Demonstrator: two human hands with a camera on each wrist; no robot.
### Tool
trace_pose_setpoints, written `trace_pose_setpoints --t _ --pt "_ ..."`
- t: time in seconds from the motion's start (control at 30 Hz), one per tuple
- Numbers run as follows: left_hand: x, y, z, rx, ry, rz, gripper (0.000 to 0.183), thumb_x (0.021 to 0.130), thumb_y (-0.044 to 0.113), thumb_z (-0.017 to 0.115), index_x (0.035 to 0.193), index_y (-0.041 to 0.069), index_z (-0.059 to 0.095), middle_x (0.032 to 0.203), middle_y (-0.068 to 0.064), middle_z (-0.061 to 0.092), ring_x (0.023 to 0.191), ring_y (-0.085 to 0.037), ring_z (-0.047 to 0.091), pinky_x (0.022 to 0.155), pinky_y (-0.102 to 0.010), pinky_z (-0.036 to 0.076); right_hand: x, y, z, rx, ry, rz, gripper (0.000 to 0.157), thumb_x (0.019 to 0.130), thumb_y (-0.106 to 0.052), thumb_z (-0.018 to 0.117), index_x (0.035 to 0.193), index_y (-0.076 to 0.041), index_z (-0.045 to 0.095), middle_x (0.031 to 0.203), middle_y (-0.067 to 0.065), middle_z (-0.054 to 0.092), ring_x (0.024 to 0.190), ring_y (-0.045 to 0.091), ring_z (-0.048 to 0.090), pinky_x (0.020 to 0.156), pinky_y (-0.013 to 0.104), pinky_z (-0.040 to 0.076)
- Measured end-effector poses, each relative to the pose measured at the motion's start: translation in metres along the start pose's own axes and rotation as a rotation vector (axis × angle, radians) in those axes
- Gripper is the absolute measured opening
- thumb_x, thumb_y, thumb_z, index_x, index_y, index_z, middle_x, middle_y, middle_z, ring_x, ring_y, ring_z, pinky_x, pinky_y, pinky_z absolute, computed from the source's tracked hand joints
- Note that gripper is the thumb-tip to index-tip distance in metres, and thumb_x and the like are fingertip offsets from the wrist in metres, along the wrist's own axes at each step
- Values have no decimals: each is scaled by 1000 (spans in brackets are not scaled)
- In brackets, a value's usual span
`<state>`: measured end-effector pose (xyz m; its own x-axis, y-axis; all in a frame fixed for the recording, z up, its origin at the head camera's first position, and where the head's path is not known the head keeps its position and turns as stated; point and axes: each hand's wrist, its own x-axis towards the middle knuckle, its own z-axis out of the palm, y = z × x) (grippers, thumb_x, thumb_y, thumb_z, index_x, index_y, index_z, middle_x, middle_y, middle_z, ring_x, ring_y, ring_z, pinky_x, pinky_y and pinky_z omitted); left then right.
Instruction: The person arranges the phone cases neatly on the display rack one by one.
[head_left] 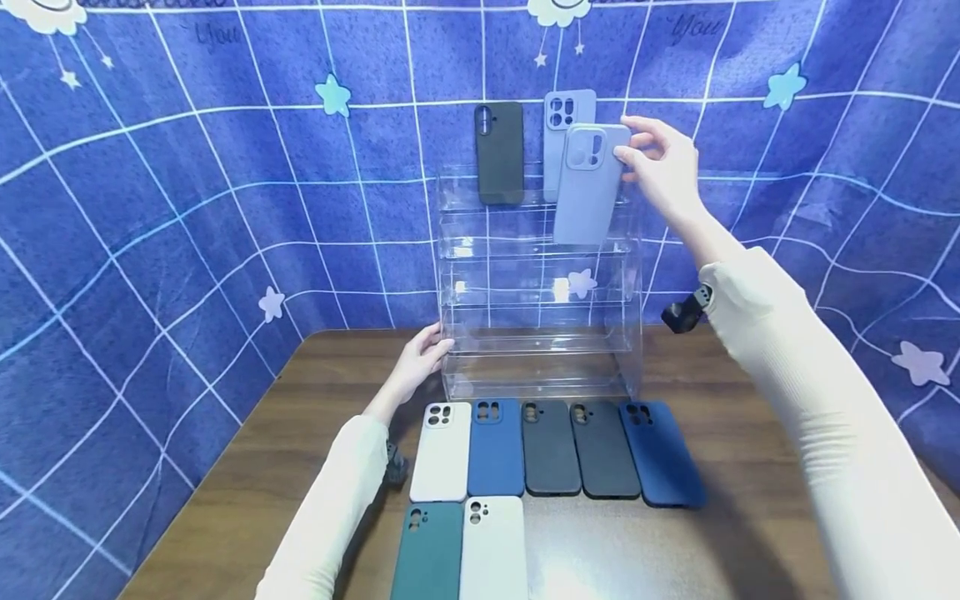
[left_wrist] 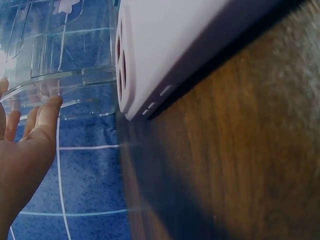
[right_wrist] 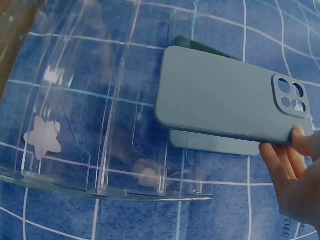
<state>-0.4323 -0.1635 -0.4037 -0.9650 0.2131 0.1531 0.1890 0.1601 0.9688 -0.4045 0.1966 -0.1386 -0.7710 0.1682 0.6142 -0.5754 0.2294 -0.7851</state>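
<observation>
Presently, the right grip point(head_left: 666, 165) pinches the light-blue case point(head_left: 591, 192) at one corner, before the clear stand point(head_left: 536, 342); the left grip point(head_left: 414, 362), fingers extended, touches the stand. Corner-only support could swing the case into the rear case point(head_left: 553, 158).

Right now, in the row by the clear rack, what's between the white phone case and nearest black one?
The head view shows one blue case between the white case and black case.
</observation>
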Motion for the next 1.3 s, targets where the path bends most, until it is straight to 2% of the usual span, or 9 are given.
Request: trace_pose_setpoints --t 0.2,0.27,0.43,0.53,0.63,0.77,0.93,1.13,1.3 --pt "0 -2 -2 20 -15 -22 64 94 31 57 147 11 27 141 -19 41 130 -35 43 105 -51 40 10 1 6 28 36 38 39 83 2 64 122 -4 62 81 -4 54 64 3 59 55 11 53" --pt "-3 5 -1 20 -34 -33 64 95 29 56 148 9 25 143 -21 39 131 -36 41 105 -51 39 13 5 6 23 49 44 39 83 3 64 122 -5 62 81 -4 54 63 2 59 55 10 53" --pt "0 7 0 -14 -23 -19 63 94 24 57 146 6 27 141 -23 41 130 -40 41 106 -52 38 32 28 6 -23 85 37 39 84 -1 65 121 -11 63 82 -7 54 64 0 58 55 9 52" --pt "4 1 1 -20 -9 -2 63 94 25 58 146 6 29 138 -22 44 128 -41 43 104 -50 40 40 42 8 -66 96 37 38 85 -4 65 122 -12 63 81 -9 54 64 -1 58 56 8 52" --pt "3 1 1 -10 -9 -2 63 94 25 58 146 7 29 138 -21 44 128 -40 43 104 -49 41 41 52 10 -88 89 51 38 85 -4 65 123 -10 62 81 -10 54 65 -1 58 56 9 52" --pt "1 -1 0 -6 -11 -15 63 94 25 57 146 7 28 138 -21 44 128 -40 43 104 -48 40 42 60 14 -62 55 86 37 86 -4 65 123 -6 61 83 -8 56 70 2 61 57 11 54" --pt "1 -3 2 -24 -18 -2 62 94 24 57 146 6 27 138 -22 44 128 -42 42 104 -50 40 42 64 16 -43 31 114 35 86 -4 64 120 -1 60 89 -4 62 79 8 65 62 16 56" --pt "0 -3 3 -28 -16 -4 59 95 22 57 145 7 30 137 -22 45 126 -43 44 104 -47 42 37 69 17 -15 22 159 35 86 -6 64 120 3 59 89 -3 63 80 8 65 70 19 57" --pt "0 -4 1 -31 -14 -8 62 95 22 57 146 5 27 139 -23 43 127 -43 42 105 -49 40 32 72 16 -64 27 150 38 86 -9 65 121 3 58 88 -4 63 81 5 65 73 17 56"
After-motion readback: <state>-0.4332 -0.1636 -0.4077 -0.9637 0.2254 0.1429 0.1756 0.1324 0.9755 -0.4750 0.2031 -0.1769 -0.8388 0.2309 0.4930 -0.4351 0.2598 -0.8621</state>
